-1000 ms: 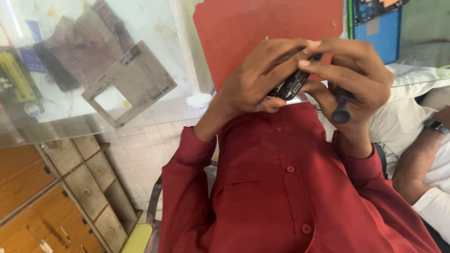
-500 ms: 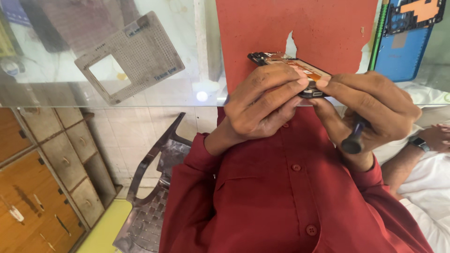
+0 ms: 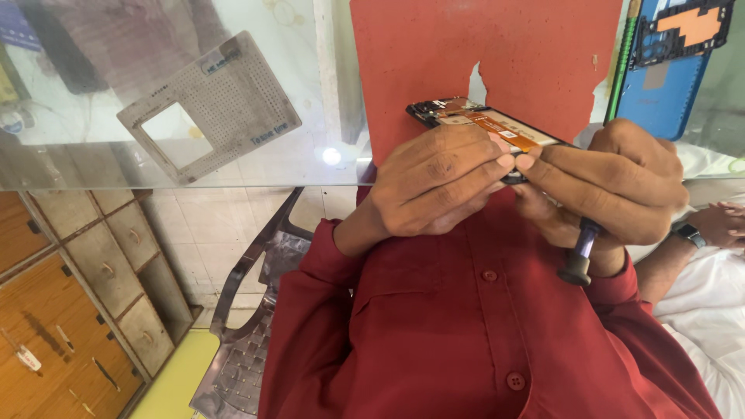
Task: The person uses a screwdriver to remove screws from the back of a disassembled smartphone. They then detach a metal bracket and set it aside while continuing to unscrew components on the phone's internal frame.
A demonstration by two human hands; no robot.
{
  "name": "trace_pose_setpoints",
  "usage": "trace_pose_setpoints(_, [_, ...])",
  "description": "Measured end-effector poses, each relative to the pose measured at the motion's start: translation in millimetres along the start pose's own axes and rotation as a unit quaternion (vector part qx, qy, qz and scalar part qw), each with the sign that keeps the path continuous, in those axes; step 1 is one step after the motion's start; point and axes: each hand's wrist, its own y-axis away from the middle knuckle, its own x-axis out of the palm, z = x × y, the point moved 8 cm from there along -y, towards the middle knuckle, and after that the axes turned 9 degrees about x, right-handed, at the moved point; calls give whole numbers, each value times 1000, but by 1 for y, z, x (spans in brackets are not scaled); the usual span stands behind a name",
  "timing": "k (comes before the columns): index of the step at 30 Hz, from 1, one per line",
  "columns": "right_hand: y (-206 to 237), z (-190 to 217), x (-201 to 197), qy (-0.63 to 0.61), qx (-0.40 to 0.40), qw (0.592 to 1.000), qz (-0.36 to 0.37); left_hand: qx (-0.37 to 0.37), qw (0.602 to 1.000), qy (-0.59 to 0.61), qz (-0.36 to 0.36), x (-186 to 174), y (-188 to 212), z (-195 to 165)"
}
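My left hand (image 3: pixel 434 182) and my right hand (image 3: pixel 613 178) together hold an opened black phone (image 3: pixel 485 124) with an orange flex cable showing on its inside. The fingertips of both hands meet at the phone's near end. A screwdriver is also tucked in my right hand, its dark handle (image 3: pixel 578 260) sticking out below the palm. The phone hovers over the near edge of a red mat (image 3: pixel 497 46) on a glass tabletop (image 3: pixel 77 155). My red shirt sleeves fill the lower view.
A grey perforated plate (image 3: pixel 206 105) with a square hole lies on the glass at left. A blue phone part (image 3: pixel 660 77) lies at top right. Another person's arm with a wristwatch (image 3: pixel 689 233) is at right. Wooden drawers (image 3: pixel 70 310) and a plastic chair (image 3: pixel 256 310) are below.
The view has tilted so the phone shows more fully against the red mat. My hands have shifted along the phone, and the fingertips now meet at its near end.
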Motion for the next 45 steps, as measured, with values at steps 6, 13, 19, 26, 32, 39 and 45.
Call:
trace_pose_setpoints(6, [4, -22, -9, -48, 116, 990, 61, -12, 999, 19, 26, -1, -1, 6])
trace_pose_setpoints(13, [31, -55, -2, -197, 331, 922, 40, -48, 999, 5, -17, -5, -3, 7])
trace_pose_setpoints(19, [37, -53, 14, -242, 398, 885, 32, -128, 991, 50, 1, 4, 1, 20])
trace_pose_setpoints(26, [21, -35, 16, -202, 278, 939, 5, -117, 989, 77, -41, 1, 9, 23])
trace_pose_setpoints(32, [7, -28, 14, -175, 264, 948, 14, -77, 996, -27, 23, 1, 5, 7])
trace_pose_setpoints(39, [28, -66, 5, -176, 449, 873, -69, 158, 899, -355, 204, 50, 14, 18])
trace_pose_setpoints(45, [86, -99, -26, -319, 501, 783, -186, 53, 892, -330, 306, 112, 38, 64])
